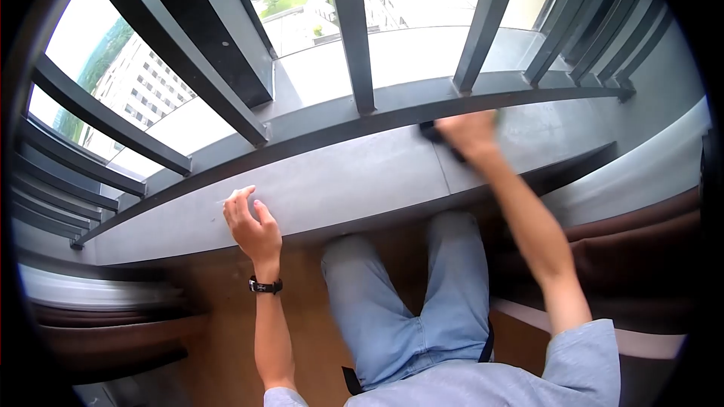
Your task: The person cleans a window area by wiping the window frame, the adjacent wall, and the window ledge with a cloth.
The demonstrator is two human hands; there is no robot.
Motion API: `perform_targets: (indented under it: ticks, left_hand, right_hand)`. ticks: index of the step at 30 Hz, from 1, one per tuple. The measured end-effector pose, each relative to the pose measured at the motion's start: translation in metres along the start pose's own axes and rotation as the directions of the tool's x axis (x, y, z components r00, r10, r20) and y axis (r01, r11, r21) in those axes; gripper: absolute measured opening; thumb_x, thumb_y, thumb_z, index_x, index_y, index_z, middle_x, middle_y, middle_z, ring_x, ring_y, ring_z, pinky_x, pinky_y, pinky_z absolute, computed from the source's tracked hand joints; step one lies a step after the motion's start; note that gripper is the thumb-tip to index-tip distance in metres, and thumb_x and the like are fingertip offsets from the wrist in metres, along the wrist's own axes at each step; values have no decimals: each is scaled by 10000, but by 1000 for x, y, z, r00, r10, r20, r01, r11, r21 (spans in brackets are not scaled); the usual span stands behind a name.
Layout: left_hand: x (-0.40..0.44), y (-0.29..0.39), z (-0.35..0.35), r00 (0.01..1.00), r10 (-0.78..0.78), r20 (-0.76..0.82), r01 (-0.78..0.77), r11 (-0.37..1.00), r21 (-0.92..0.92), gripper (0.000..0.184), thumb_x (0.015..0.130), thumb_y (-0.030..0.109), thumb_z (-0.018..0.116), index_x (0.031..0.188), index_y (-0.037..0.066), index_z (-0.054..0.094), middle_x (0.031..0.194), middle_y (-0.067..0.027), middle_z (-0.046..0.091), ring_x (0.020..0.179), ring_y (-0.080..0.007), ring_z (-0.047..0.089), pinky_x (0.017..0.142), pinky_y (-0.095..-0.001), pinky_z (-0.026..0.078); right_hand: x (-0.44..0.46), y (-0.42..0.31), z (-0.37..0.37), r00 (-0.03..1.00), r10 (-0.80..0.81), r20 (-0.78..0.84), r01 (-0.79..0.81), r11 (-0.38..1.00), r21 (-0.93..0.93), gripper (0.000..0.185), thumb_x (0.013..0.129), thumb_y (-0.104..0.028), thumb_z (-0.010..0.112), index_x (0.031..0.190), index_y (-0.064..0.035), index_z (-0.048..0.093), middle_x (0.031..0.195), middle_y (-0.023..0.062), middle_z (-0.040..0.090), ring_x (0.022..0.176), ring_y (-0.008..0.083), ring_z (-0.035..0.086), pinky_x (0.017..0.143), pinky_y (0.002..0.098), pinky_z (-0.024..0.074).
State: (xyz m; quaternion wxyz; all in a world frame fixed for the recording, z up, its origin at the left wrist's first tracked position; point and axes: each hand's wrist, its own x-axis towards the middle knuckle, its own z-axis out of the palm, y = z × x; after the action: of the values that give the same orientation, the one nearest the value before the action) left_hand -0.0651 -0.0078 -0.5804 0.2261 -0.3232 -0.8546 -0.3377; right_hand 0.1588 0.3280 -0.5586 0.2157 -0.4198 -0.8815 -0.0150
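My right hand (469, 136) is closed over a dark, blurred object (432, 133) on the grey window sill (354, 169), just below the bottom rail of the bars. It looks like a black cloth or pad, but motion smears its exact kind. A small bit of green shows by the knuckles. Farther left, my left hand (253, 227) is over the sill's front part, its fingers loosely bent and apart, with nothing in it. A black band (265, 285) circles that wrist.
Dark metal bars (351, 38) rise from a curved bottom rail (407, 113) behind the sill. Window glass and buildings lie beyond. White and brown curtains (641, 245) hang at right, with more at left. My knees (452, 234) are close to the sill's front edge, above a brown floor (226, 332).
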Motion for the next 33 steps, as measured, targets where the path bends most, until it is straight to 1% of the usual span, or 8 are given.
perform_targets:
  ticks: [4,5,16,21,22,25,28,33]
  left_hand:
    - [-1,-5,0,999,33,20,-33,999,-28,249,855,16,556,1087,54,638,1133,-130,630,1125,-336,564,1005,-431,429]
    - [-3,-8,-1,996,86,23,-85,996,-23,247,851,19,558,1082,52,640,1146,-132,637,1137,-341,563,1021,-434,422]
    - [0,-3,2,997,81,11,-81,997,-20,248,833,38,558,1065,37,647,1142,-139,632,1171,-362,564,1103,-506,367]
    - [0,-4,5,997,75,-10,-75,997,-1,267,842,28,541,1091,45,638,1165,-133,641,1174,-361,563,1086,-493,377]
    - [1,-4,6,997,82,-12,-82,997,-8,273,844,32,539,1100,43,635,1159,-134,640,1179,-360,561,1093,-496,372]
    - [-3,-5,3,995,103,-8,-103,995,-16,285,848,41,537,1117,43,630,1152,-137,636,1190,-362,556,1108,-504,358]
    - [-2,-7,3,992,122,-22,-123,992,-24,292,850,46,537,1127,43,628,1153,-141,629,1198,-368,551,1120,-511,345]
    - [-5,-5,6,993,101,-52,-102,995,-8,297,847,47,537,1130,44,629,1165,-142,620,1196,-375,548,1120,-518,344]
  right_hand:
    - [-27,-172,25,928,-307,-213,362,880,308,270,808,-277,633,683,-52,715,696,151,691,693,340,683,706,458,532]
    - [-35,-187,12,918,-389,75,327,851,411,259,833,-277,643,711,-63,724,683,136,691,683,306,692,689,423,530]
    - [-28,-55,-4,948,-318,-15,315,930,190,261,843,-244,667,634,-87,668,598,133,625,570,310,633,546,430,476]
    - [15,-142,41,852,-517,77,385,720,577,534,930,-305,603,1373,-19,519,1352,272,530,1260,399,503,1099,459,357]
    - [14,-164,50,876,-471,-100,448,721,530,441,936,-283,596,1277,-4,576,1204,254,626,1125,405,588,996,469,447]
    - [9,-178,43,916,-374,144,225,777,587,312,927,-282,603,1038,0,674,947,199,707,891,389,669,832,454,520]
    - [-46,-136,1,838,-538,-87,542,806,237,295,873,-272,669,645,-85,655,608,116,634,578,286,645,618,396,510]
    - [-56,-82,-18,848,-529,-32,521,823,225,305,849,-228,691,609,-86,567,572,82,589,575,274,607,584,412,463]
